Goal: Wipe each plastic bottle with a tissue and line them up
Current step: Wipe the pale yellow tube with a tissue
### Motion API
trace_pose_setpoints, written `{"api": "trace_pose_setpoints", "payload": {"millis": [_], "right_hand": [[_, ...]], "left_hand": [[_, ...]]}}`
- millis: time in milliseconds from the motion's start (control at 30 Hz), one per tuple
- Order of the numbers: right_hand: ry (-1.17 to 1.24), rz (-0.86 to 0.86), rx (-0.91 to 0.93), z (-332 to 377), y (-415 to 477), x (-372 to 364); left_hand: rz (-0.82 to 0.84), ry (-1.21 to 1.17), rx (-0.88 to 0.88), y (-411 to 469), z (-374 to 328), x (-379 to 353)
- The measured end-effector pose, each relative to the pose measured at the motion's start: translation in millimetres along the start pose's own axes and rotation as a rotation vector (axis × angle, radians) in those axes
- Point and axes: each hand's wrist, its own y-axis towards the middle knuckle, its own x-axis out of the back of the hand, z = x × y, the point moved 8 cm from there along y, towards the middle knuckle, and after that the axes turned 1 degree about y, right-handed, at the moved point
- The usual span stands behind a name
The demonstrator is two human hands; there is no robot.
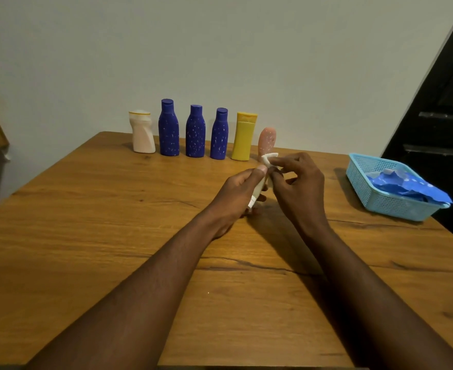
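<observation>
Five bottles stand in a row at the table's far edge: a white bottle (143, 133), three blue bottles (169, 129) (195, 132) (219, 135) and a yellow bottle (243, 137). My left hand (237, 194) is closed around a pink bottle (266, 141), held tilted just right of the row, with its pale lower end inside my fingers. My right hand (298, 182) pinches a small white tissue (269, 158) against the bottle's middle.
A light blue plastic basket (358, 182) sits at the table's right edge with a blue dotted packet (409, 186) inside. The wooden table (113, 236) meets a pale wall behind the bottles. A dark door stands at the far right.
</observation>
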Motion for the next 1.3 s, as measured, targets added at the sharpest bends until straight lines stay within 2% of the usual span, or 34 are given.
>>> {"api": "trace_pose_setpoints", "payload": {"millis": [133,300,467,667,733,867,933,1033,1133,1300], "right_hand": [[-0.026,0.040,-0.108,-19,3,2],[0.195,0.189,-0.269,-28,-9,-16],[0.217,0.240,-0.213,-15,-13,-22],[0.094,0.229,0.079,15,-13,-23],[0.064,0.199,0.122,19,-11,-23],[-0.037,0.055,0.069,5,-1,-9],[-0.031,0.045,-0.014,-7,2,-4],[0.031,0.116,-0.150,-21,-2,-8],[0.092,0.206,-0.206,-20,-10,-18],[0.175,0.351,-0.057,1,-15,-33]], "left_hand": [[0.008,0.002,-0.009,2,2,-2],[-0.021,-0.070,0.036,5,7,5],[-0.087,-0.218,0.080,7,10,13],[-0.084,-0.232,0.102,9,14,14],[-0.087,-0.217,0.107,8,13,14],[-0.038,-0.146,0.125,5,13,6],[-0.016,-0.154,0.115,5,13,4],[-0.018,-0.199,0.115,6,13,6],[-0.062,-0.270,0.113,7,14,11],[-0.128,-0.366,0.090,10,15,20]]}}
